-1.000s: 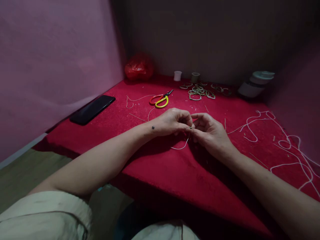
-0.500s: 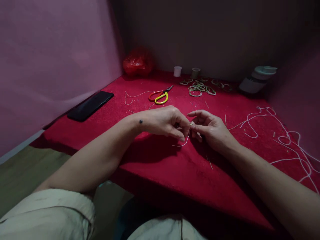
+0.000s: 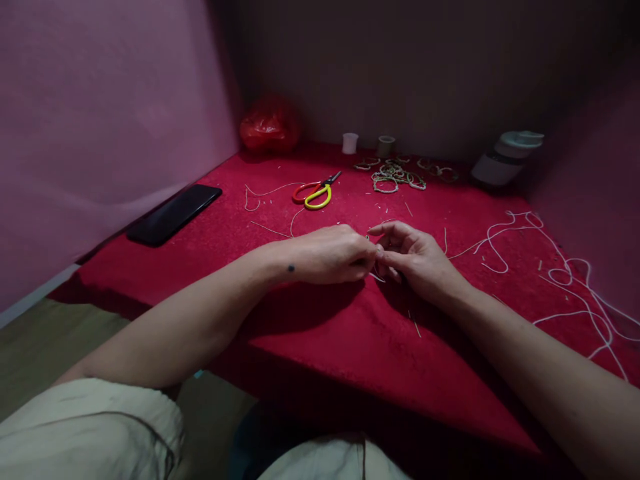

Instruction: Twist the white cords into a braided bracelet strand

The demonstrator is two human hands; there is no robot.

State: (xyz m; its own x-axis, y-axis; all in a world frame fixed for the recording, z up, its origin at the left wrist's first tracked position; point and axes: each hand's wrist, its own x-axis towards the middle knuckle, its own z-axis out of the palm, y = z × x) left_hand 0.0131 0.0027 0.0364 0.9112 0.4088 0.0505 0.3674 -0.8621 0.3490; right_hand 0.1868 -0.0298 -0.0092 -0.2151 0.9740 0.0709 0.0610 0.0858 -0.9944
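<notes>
My left hand [image 3: 340, 255] is closed, back upward, its fingertips meeting those of my right hand [image 3: 413, 257] over the red cloth. Between them a thin pale cord [image 3: 377, 277] is pinched, and its short end sticks out below the fingers. My right hand grips with thumb and fingers, the index finger arched above. What else lies between the fingertips is mostly hidden. Behind the hands are scissors [image 3: 319, 195] with one red and one yellow handle, lying near loose thin thread [image 3: 270, 192].
A black phone [image 3: 175, 215] lies at the left edge. Along the back stand a red plastic bag [image 3: 270, 127], a white spool [image 3: 350, 143], a green spool [image 3: 385, 147] and a lidded bottle [image 3: 506, 159]. Knotted cord loops [image 3: 390, 179] lie before the spools; white cord [image 3: 567, 277] tangles right.
My left hand has turned and closed more, its thumb now tucked out of sight. The cord end has shifted from below the left fingers toward the right hand. The view has moved slightly.
</notes>
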